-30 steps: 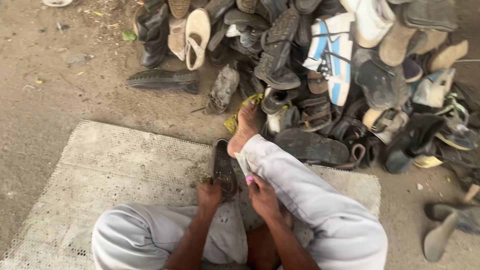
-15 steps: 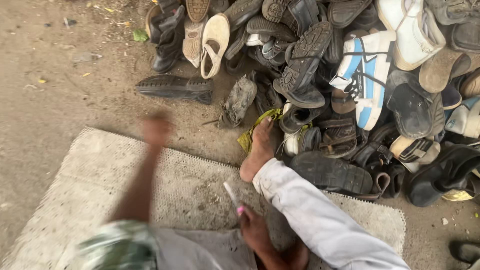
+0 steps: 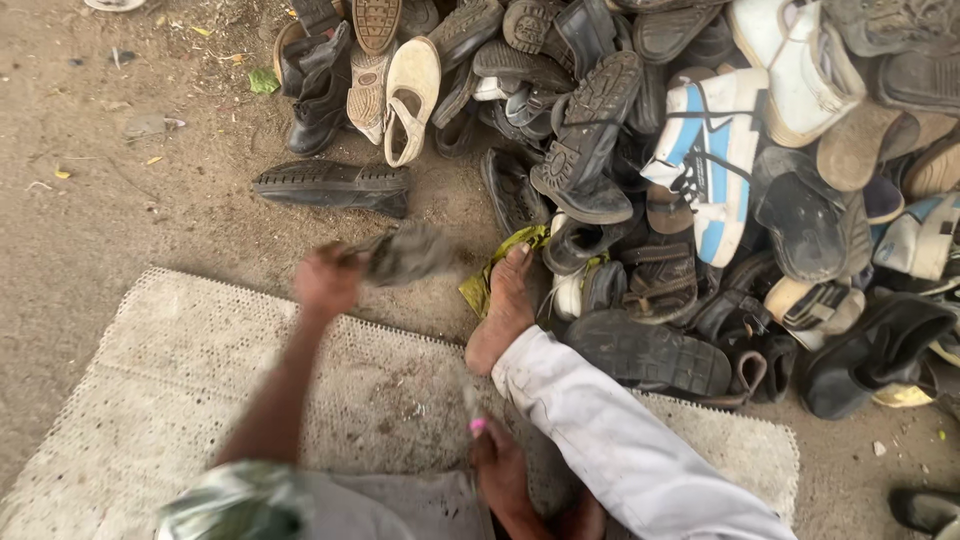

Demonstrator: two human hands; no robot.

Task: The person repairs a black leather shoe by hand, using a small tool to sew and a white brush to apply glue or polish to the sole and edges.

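My left hand (image 3: 325, 280) is stretched out over the far edge of the woven mat (image 3: 150, 400), shut on a worn grey shoe (image 3: 405, 252) that is blurred and lifted off the dirt. My right hand (image 3: 500, 465) stays low by my lap, closed around a thin pale tool with a pink end (image 3: 476, 420). My bare foot (image 3: 505, 310) and white-trousered leg (image 3: 620, 440) lie between the two hands and the shoe pile (image 3: 620, 180).
A big heap of old shoes and sandals fills the top and right, with a white and blue sneaker (image 3: 705, 160) in it. A black shoe (image 3: 335, 185) lies alone on the dirt. A yellow-green wrapper (image 3: 490, 275) sits by my toes.
My left hand left the dark shoe at my lap, reached out to the pile's edge and took hold of the grey shoe, drawing it back. The right hand stayed near my lap.
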